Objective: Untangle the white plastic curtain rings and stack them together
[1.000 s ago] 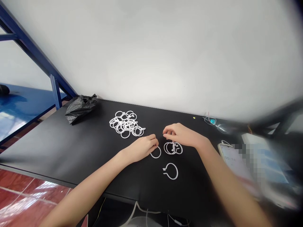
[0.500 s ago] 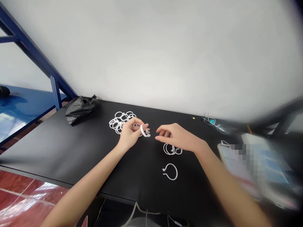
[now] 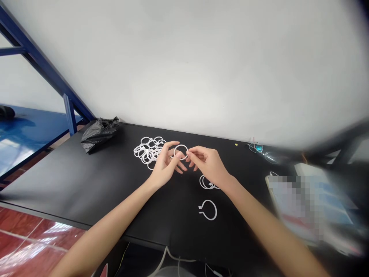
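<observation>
A white plastic ring [image 3: 181,145] is held upright above the black table between both hands. My left hand [image 3: 167,163] grips its lower left part, thumb in front, the other fingers spread behind. My right hand [image 3: 208,163] pinches its right side between thumb and fingertips. Behind my left hand lies a pile of white rings [image 3: 144,150], several of them overlapping. Partly covered by my right hand is a small group of rings [image 3: 205,182]. Closer to me, a single ring [image 3: 215,211] lies with its clasp gap open toward the left.
A crumpled black plastic bag [image 3: 99,134] sits at the table's back left. Eyeglasses [image 3: 256,147] lie at the back right, with a phone [image 3: 284,207] nearer. The white wall [image 3: 187,77] rises behind the table, and cables [image 3: 164,256] show below its front edge.
My right hand has moved left and taken hold of the ring in my left hand. The ring has turned from edge-on to face me.
</observation>
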A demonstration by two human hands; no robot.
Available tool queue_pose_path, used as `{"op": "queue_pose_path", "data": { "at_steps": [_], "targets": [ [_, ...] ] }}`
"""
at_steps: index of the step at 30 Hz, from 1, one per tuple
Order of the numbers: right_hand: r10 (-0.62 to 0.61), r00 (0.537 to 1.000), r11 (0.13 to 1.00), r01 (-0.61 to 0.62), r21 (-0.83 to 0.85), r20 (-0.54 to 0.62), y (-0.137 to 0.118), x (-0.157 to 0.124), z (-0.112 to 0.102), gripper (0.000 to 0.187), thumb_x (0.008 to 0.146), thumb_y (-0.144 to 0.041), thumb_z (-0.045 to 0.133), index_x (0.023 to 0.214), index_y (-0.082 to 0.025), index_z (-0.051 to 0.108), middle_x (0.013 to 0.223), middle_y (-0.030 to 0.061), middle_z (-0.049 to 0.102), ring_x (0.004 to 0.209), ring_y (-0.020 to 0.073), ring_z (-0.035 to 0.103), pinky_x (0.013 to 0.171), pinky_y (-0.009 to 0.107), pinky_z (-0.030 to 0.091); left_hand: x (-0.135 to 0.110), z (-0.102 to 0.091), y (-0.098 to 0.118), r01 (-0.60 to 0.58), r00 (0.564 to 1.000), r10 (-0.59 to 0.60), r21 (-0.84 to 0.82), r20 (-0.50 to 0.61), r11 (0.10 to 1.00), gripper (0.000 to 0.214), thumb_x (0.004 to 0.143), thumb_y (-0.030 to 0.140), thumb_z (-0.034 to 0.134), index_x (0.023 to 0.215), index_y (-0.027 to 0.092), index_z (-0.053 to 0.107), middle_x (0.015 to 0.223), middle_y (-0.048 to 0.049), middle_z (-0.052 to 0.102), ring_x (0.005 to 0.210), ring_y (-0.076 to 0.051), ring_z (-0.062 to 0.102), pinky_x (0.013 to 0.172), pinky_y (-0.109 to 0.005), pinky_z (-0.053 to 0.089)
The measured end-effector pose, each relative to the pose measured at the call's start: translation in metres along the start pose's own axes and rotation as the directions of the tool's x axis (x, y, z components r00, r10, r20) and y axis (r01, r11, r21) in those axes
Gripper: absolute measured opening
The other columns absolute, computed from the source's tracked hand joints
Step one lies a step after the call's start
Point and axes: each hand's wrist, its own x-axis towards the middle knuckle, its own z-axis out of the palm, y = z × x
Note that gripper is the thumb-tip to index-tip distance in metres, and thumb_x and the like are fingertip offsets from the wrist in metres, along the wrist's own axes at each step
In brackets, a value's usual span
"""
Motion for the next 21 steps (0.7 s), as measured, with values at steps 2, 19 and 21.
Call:
{"op": "queue_pose_path", "data": {
  "at_steps": [2, 19, 21],
  "targets": [
    [0.001, 1.000, 1.000, -0.001, 0.005, 0.022, 0.000, -0.001, 0.002, 0.024, 0.092, -0.036, 0.056, 0.086, -0.016, 0.069, 0.068, 0.0010, 0.067, 0.054, 0.0121, 0.063, 0.053, 0.024, 0.054, -0.003, 0.001, -0.001, -0.064, 0.997, 0.062, 0.057, 0.035, 0.996, 0.049, 0.086, 0.046, 0.066, 0.124, 0.023, 0.044, 0.089, 0.0015, 0.060, 0.056, -0.009, 0.065, 0.050, -0.022, 0.057],
    [-0.625, 0.758, 0.777, 0.584, -0.235, -0.186, 0.015, -0.006, 0.021, 0.009, 0.092, -0.016, 0.061, 0.090, -0.021, 0.069, 0.075, 0.0016, 0.071, 0.066, 0.0131, 0.066, 0.061, 0.025, 0.054, -0.007, 0.000, -0.007, -0.176, 0.982, 0.171, 0.065, 0.078, 0.982, 0.025, 0.099, 0.042, 0.047, 0.107, 0.019, 0.052, 0.061, 0.0066, 0.051, 0.054, -0.008, 0.054, 0.059, -0.024, 0.055],
    [-0.627, 0.752, 0.777, 0.586, -0.229, -0.204, 0.015, -0.006, 0.022, 0.010, 0.092, -0.016, 0.061, 0.089, -0.021, 0.070, 0.074, 0.0014, 0.071, 0.065, 0.0130, 0.066, 0.060, 0.025, 0.055, -0.007, 0.001, -0.007, -0.169, 0.983, 0.166, 0.032, 0.081, 0.985, 0.025, 0.099, 0.042, 0.048, 0.106, 0.019, 0.052, 0.062, 0.0064, 0.050, 0.053, -0.008, 0.052, 0.058, -0.024, 0.056]
  ]
}}
